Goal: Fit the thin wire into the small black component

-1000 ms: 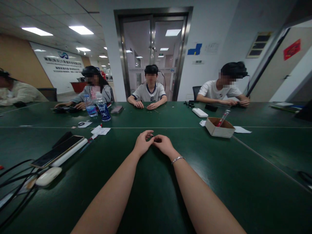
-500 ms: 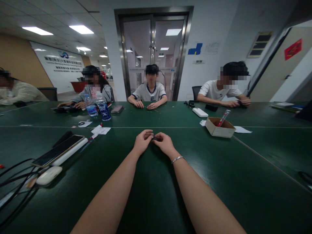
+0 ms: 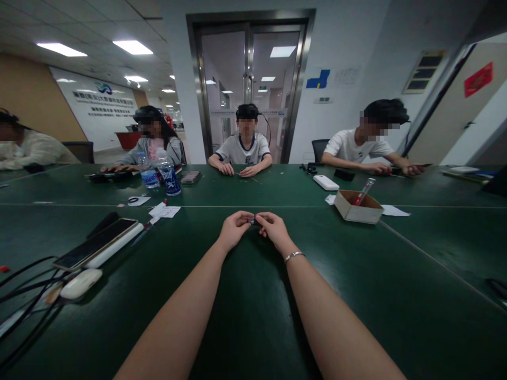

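Left hand (image 3: 234, 229) and right hand (image 3: 274, 230), centre of frame; each grip nearly closed, pinching small dark item (image 3: 253, 219) between them; item's details too small to tell; bracelet (image 3: 294, 256), just behind right hand; green surface (image 3: 253, 306) beneath; box (image 3: 358, 214) holding tube (image 3: 364, 191), right of frame; papers (image 3: 164, 211), left of centre; phone (image 3: 96, 244), left; bottles (image 3: 170, 180), upper left; co-worker (image 3: 246, 152), upper centre.

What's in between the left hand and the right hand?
In the head view, a small dark thing is held between the left hand and the right hand. It's too small to tell what it is.
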`<state>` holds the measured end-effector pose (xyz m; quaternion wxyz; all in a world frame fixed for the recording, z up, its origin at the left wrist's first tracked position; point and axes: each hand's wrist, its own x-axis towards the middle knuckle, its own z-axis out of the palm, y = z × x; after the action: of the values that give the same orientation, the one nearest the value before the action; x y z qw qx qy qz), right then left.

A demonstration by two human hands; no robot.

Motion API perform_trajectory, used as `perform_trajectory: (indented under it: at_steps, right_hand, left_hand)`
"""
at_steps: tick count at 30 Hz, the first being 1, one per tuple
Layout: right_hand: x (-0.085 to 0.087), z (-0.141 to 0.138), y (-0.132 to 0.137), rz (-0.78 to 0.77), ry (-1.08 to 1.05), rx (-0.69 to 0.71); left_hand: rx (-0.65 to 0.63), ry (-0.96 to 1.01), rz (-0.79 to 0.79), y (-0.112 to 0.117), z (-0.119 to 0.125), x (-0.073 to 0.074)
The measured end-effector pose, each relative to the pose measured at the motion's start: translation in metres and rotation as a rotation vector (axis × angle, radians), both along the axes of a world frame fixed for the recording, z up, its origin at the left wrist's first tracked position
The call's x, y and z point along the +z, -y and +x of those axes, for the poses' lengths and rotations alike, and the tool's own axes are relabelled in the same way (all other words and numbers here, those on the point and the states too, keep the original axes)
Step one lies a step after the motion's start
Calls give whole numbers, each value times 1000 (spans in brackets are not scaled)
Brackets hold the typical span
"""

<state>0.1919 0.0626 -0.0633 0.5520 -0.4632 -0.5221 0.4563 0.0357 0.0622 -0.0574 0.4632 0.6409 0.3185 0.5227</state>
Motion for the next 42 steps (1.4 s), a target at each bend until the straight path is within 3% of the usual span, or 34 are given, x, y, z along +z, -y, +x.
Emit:
perform_trajectory:
  at_steps: [9, 16, 24, 32, 42]
  right_hand:
    - [0, 0, 0, -13, 21, 16]
    - [3, 0, 2, -9, 84, 33]
    - [0, -1, -2, -22, 67, 76]
    - [-7, 0, -3, 130, 235, 106]
    - [-4, -2, 2, 142, 391, 62]
  left_hand:
    - [150, -187, -173, 0, 5, -8]
    - [226, -255, 57, 4, 1, -2]
    - [224, -281, 32, 0, -4, -1]
    - [357, -716, -97, 12, -12, 12]
    - [392, -635, -102, 13, -11, 11]
